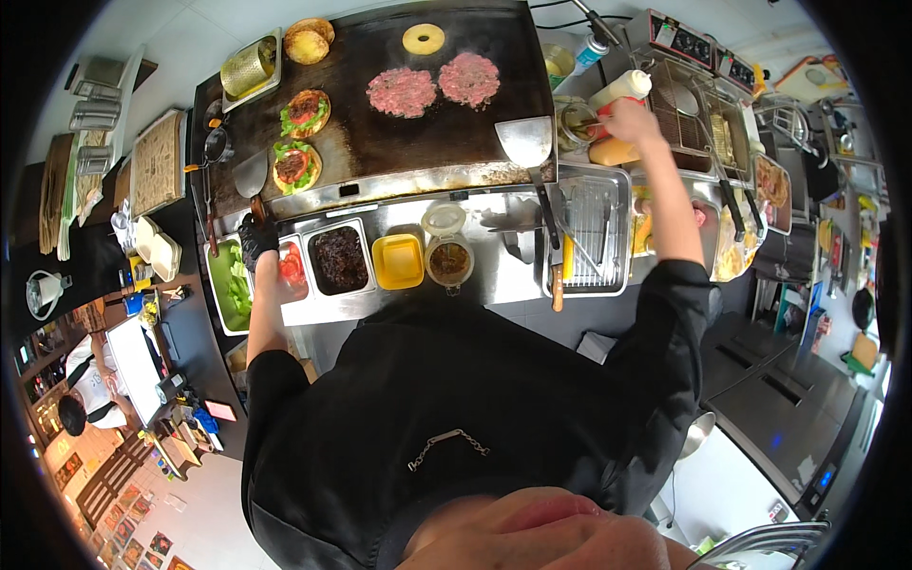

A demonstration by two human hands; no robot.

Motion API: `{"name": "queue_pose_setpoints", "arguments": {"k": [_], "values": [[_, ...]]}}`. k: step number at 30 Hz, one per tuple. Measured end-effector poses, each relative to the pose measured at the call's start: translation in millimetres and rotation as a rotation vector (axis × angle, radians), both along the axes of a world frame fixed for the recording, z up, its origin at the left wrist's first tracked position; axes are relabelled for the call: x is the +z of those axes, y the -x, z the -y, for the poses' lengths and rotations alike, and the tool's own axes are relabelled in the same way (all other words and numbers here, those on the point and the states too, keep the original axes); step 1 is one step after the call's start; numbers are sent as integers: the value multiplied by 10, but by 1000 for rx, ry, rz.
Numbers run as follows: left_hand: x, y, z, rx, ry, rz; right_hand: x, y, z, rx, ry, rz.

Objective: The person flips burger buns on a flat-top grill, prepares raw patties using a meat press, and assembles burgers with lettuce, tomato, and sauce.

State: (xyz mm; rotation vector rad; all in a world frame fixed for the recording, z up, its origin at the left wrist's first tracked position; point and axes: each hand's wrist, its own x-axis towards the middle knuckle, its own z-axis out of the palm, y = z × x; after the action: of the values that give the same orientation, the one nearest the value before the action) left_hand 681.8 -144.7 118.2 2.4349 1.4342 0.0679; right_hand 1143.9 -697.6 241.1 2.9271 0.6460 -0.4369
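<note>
My left hand, in a black glove, grips the wooden handle of a metal spatula whose blade rests at the front left of the griddle. My bare right hand is beyond the griddle's right end, between a glass jar and squeeze bottles; its fingertips hold something thin over the jar, too small to name. Two raw minced-meat patties and a pineapple ring lie on the griddle. Left of them are two open buns with lettuce, tomato and browned meat, and toasted bun halves.
Along the front stand a lettuce tray, sliced tomatoes, a dark relish tray, a yellow tub and a lidded jar. A wide scraper overhangs the griddle's right edge. Fryers stand right; another person is far left.
</note>
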Motion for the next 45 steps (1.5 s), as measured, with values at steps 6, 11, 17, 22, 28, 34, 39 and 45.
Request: {"name": "queue_pose_setpoints", "arguments": {"k": [6, 11, 17, 22, 28, 34, 39, 45], "values": [[92, -52, -37, 33, -78, -170, -685, -237, 61, 40, -79, -59], [-7, -200, -611, 98, -93, -94, 51, -34, -39, 2, -196, -20], [-220, -351, -943, 260, 804, 435, 241, 360, 169, -86, -204, 93], [159, -272, -761, 329, 1069, 788, 896, 1141, -947, 1, -591, -78], [351, 4, -722, 182, 935, 841, 802, 2142, -3394, 563, -646, -106], [292, 225, -624, -36, 728, 737, 561, 2452, -4494, 778, -346, -118], [145, 348, -590, -97, 820, 740, 861, 2573, -4429, 483, -376, -175], [231, 330, -666, -191, 851, 479, 383, 2629, -4412, 359, -525, -114]]}}
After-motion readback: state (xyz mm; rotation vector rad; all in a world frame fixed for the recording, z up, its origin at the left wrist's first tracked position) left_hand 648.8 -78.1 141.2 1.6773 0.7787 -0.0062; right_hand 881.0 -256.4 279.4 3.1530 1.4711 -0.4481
